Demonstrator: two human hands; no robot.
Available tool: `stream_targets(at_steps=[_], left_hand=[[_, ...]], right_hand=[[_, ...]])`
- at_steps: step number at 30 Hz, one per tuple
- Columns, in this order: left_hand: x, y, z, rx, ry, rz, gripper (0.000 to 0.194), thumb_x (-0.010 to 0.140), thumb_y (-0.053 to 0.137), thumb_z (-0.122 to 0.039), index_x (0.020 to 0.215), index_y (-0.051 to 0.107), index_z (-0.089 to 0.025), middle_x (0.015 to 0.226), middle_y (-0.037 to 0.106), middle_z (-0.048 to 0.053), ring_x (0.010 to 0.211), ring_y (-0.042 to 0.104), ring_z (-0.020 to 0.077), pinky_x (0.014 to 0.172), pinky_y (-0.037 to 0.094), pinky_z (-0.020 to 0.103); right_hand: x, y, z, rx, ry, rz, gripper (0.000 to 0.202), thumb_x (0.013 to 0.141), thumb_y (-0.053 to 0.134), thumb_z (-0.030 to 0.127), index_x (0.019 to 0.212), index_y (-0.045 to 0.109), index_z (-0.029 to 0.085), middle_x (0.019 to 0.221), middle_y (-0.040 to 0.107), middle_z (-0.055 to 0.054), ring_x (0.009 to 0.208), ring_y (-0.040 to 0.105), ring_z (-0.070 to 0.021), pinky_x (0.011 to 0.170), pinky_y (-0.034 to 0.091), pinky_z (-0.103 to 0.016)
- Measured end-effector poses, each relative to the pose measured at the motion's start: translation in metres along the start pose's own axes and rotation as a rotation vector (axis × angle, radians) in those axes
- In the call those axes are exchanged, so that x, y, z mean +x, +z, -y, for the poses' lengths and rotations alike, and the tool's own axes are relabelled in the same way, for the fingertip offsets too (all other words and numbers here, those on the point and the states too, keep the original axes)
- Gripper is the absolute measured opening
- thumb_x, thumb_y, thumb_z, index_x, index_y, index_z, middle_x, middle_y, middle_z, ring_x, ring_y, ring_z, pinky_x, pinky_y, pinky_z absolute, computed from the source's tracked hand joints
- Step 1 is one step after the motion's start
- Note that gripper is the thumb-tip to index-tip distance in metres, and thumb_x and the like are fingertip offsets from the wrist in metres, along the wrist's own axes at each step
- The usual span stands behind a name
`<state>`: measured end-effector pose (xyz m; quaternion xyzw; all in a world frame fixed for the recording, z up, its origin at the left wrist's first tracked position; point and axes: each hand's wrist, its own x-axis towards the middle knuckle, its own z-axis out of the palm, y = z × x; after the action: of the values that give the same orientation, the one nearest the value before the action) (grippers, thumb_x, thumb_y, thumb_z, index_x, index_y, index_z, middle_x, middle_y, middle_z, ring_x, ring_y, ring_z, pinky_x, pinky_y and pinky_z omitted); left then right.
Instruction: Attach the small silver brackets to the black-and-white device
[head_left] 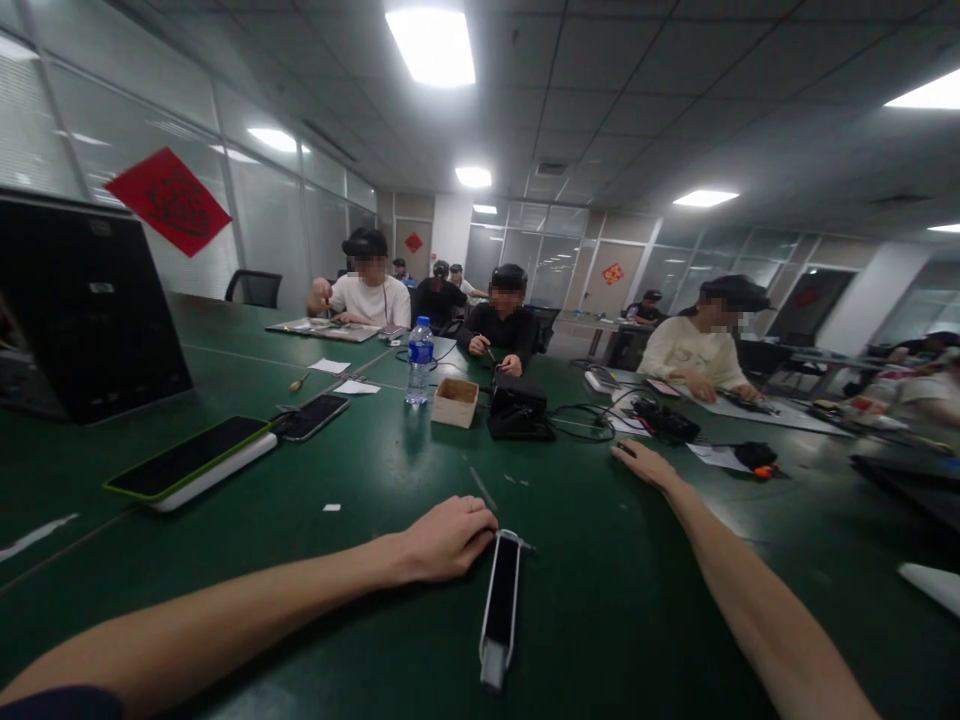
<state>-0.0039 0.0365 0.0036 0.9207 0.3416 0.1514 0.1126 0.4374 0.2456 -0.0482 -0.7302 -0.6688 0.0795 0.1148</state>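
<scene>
A long, narrow object (502,600) with a black face and a pale metal frame lies on the green table in front of me; its exact kind cannot be made out. My left hand (450,535) is closed at its far end, the curled fingers against the frame there. Farther off on the right, my right hand (645,465) rests on the table with its fingers bent together. A small dark thing shows at those fingertips, too small to name. A small white scrap (331,508) lies left of my left hand.
A water bottle (420,365), an open cardboard box (454,403) and a black device (517,405) with cables stand ahead. Phones (315,418) and a green-edged device (191,460) lie left, near a large black case (90,310). Several people sit around the table.
</scene>
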Motion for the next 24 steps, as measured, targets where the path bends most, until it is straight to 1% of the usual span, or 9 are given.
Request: stream_targets(at_steps=[6,12,15,17,19,20,21,23,24], left_hand=[[0.0,0.003,0.002,0.024,0.026,-0.025,0.02,0.092,0.043,-0.023,0.1,0.06,-0.017,0.097,0.06,0.006,0.087,0.056,0.0186,0.076,0.045,0.029],[0.0,0.007,0.005,0.035,0.069,-0.065,0.022,0.092,0.041,-0.021,0.099,0.061,-0.016,0.097,0.061,0.007,0.089,0.057,0.0188,0.079,0.046,0.03],[0.0,0.006,0.004,0.032,0.072,-0.073,0.021,0.091,0.041,-0.02,0.098,0.061,-0.016,0.096,0.062,0.007,0.089,0.057,0.0188,0.079,0.046,0.029],[-0.001,0.005,0.004,0.028,0.066,-0.07,0.021,0.091,0.041,-0.02,0.098,0.061,-0.016,0.096,0.062,0.007,0.088,0.057,0.0188,0.079,0.046,0.029],[-0.001,0.005,0.004,0.023,0.057,-0.059,0.021,0.091,0.042,-0.021,0.099,0.061,-0.016,0.096,0.061,0.007,0.088,0.057,0.0187,0.078,0.046,0.029],[-0.001,0.005,0.004,0.02,0.053,-0.058,0.021,0.092,0.042,-0.021,0.099,0.061,-0.016,0.097,0.061,0.007,0.088,0.057,0.0187,0.077,0.046,0.029],[-0.001,0.005,0.004,0.015,0.052,-0.057,0.021,0.092,0.042,-0.021,0.099,0.061,-0.017,0.097,0.061,0.007,0.087,0.057,0.0186,0.077,0.046,0.029],[-0.001,0.004,0.004,0.003,0.056,-0.057,0.02,0.092,0.042,-0.021,0.099,0.06,-0.017,0.096,0.061,0.006,0.087,0.057,0.0183,0.077,0.045,0.029],[-0.001,0.004,0.004,-0.002,0.056,-0.057,0.019,0.092,0.043,-0.021,0.099,0.06,-0.017,0.096,0.06,0.006,0.087,0.056,0.0182,0.077,0.045,0.029]], right_hand=[[-0.051,0.009,0.041,-0.013,-0.136,0.041,0.057,0.092,0.034,0.051,0.14,0.039,0.021,0.148,0.036,-0.005,0.134,0.034,-0.0242,0.11,0.025,-0.038],[-0.133,0.014,0.097,0.07,-0.34,0.056,0.063,0.091,0.034,0.055,0.141,0.038,0.017,0.148,0.034,-0.009,0.136,0.031,-0.0266,0.113,0.024,-0.04],[-0.178,0.019,0.12,0.144,-0.47,0.033,0.06,0.09,0.036,0.058,0.14,0.041,0.025,0.146,0.038,-0.005,0.134,0.035,-0.0283,0.112,0.028,-0.039],[-0.197,0.023,0.127,0.152,-0.54,0.013,0.059,0.089,0.037,0.059,0.142,0.036,0.034,0.147,0.036,0.001,0.134,0.034,-0.0284,0.111,0.032,-0.04],[-0.199,0.023,0.125,0.133,-0.566,-0.022,0.059,0.089,0.035,0.06,0.144,0.029,0.038,0.149,0.032,0.006,0.136,0.03,-0.0265,0.112,0.029,-0.041],[-0.193,0.022,0.119,0.11,-0.535,-0.049,0.059,0.09,0.032,0.06,0.144,0.028,0.038,0.15,0.03,0.006,0.138,0.027,-0.0251,0.113,0.027,-0.041],[-0.183,0.019,0.111,0.083,-0.479,-0.073,0.059,0.091,0.029,0.058,0.145,0.028,0.034,0.15,0.029,0.004,0.139,0.024,-0.0242,0.114,0.024,-0.041],[-0.154,0.011,0.086,-0.019,-0.241,-0.129,0.062,0.092,0.024,0.056,0.143,0.033,0.022,0.15,0.03,-0.004,0.14,0.021,-0.0236,0.115,0.02,-0.04],[-0.136,0.006,0.071,-0.038,-0.159,-0.149,0.067,0.092,0.024,0.055,0.143,0.033,0.012,0.15,0.029,-0.013,0.14,0.019,-0.0268,0.114,0.017,-0.043]])
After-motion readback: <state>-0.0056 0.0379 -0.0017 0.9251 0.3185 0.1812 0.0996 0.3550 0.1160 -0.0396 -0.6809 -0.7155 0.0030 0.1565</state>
